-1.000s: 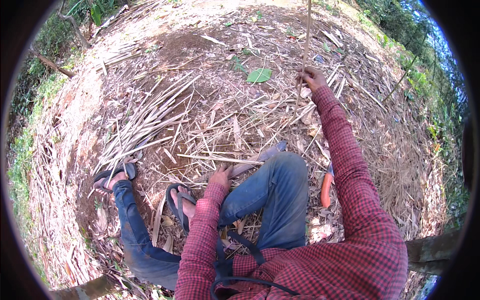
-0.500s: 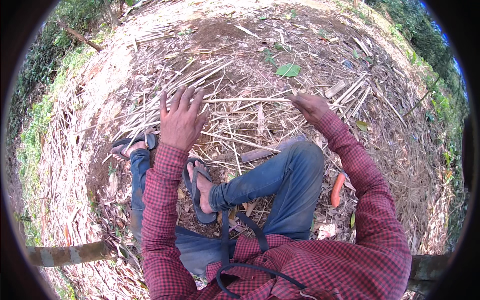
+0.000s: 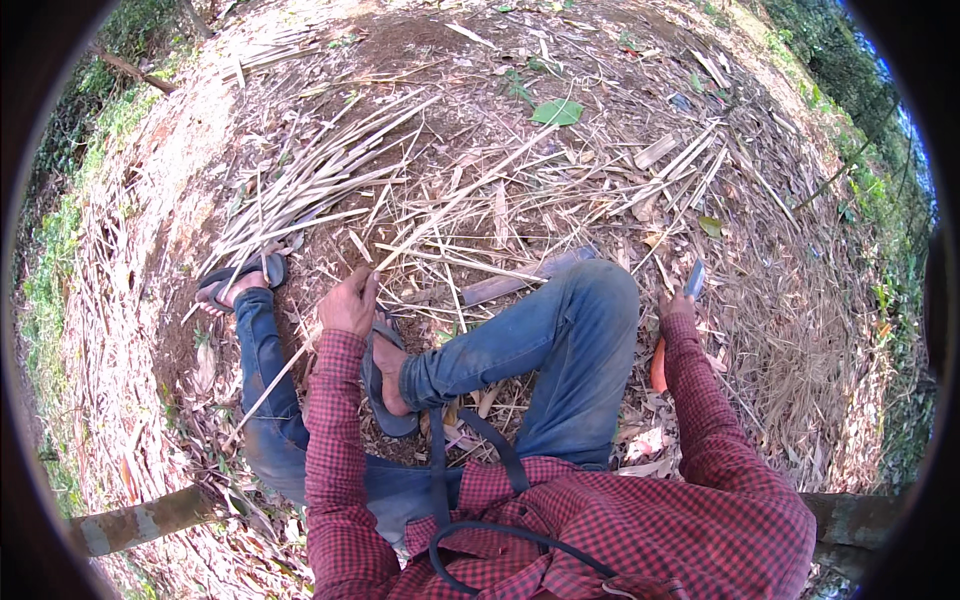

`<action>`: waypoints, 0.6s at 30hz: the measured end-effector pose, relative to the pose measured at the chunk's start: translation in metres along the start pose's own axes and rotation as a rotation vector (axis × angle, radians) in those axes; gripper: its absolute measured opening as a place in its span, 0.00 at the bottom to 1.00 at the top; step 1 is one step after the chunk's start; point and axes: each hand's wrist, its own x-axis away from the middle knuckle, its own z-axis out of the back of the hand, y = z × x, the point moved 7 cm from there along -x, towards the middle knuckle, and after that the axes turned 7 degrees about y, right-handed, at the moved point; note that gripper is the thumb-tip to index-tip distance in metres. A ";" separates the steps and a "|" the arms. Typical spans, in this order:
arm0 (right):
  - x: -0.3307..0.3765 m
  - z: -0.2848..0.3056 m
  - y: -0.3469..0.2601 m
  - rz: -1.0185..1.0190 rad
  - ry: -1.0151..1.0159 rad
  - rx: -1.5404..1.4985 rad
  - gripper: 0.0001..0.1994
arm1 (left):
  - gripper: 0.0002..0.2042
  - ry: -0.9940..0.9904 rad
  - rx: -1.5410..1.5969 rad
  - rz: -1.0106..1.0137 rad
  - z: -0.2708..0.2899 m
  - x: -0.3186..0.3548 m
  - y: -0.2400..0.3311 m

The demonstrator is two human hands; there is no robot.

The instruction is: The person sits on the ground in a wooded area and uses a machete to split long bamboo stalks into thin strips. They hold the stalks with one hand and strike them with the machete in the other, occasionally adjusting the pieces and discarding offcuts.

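My left hand (image 3: 347, 303) is closed around a long, thin pale strip (image 3: 455, 203) that looks like split bamboo or cane. One end slants up and away to the right, near a green leaf; the other trails down past my left forearm over my jeans. Off to the right of my raised knee, my right hand (image 3: 677, 303) is closed on a knife, whose grey blade (image 3: 695, 278) sticks out beyond the fingers. Its handle is hidden in the hand. An orange-red curved object (image 3: 658, 367) lies on the ground beside my right wrist, partly covered by the sleeve.
A bundle of pale strips (image 3: 300, 195) lies ahead on the left, more strips (image 3: 690, 160) ahead on the right. A split piece of wood or bamboo (image 3: 525, 278) rests beyond my knee. The green leaf (image 3: 557, 112) lies farther out. Dry litter covers the ground.
My right hand has let go of the strip, moved down and right, and now has the knife. The left hand has gone from spread fingers to gripping the strip, closer in; the strip now slants.
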 end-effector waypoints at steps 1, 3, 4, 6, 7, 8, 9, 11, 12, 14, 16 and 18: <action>0.023 -0.016 0.009 0.037 0.001 0.011 0.28 | 0.15 -0.061 -0.003 -0.006 -0.008 0.004 -0.006; 0.040 -0.024 0.020 0.036 -0.015 -0.052 0.30 | 0.16 -0.218 -0.008 -0.023 -0.031 0.010 -0.005; 0.041 -0.027 0.027 -0.002 -0.042 -0.128 0.31 | 0.16 -0.294 0.024 -0.056 -0.043 0.014 0.003; 0.040 -0.040 0.053 -0.053 -0.087 -0.232 0.33 | 0.16 -0.352 0.008 -0.092 -0.072 0.018 0.014; 0.027 -0.054 0.067 -0.055 -0.092 -0.273 0.33 | 0.17 -0.378 -0.020 -0.147 -0.091 0.019 0.023; 0.019 -0.061 0.070 -0.073 -0.113 -0.309 0.33 | 0.17 -0.392 -0.057 -0.193 -0.107 0.017 0.030; 0.010 -0.068 0.077 -0.099 -0.131 -0.341 0.34 | 0.21 -0.433 -0.081 -0.255 -0.120 0.017 0.043; 0.005 -0.071 0.072 -0.147 -0.182 -0.380 0.34 | 0.26 -0.551 -0.073 -0.268 -0.147 0.011 0.050; 0.009 -0.067 0.060 -0.171 -0.216 -0.384 0.34 | 0.28 -0.576 -0.077 -0.287 -0.159 0.009 0.047; 0.011 -0.065 0.073 -0.436 -0.217 -0.677 0.29 | 0.29 -0.596 -0.183 -0.330 -0.176 0.004 0.059; 0.024 -0.066 0.074 -0.643 -0.175 -0.885 0.28 | 0.29 -0.618 -0.242 -0.348 -0.187 0.003 0.064; 0.037 -0.050 0.051 -0.534 -0.123 -0.781 0.28 | 0.30 -0.639 -0.245 -0.350 -0.196 0.005 0.064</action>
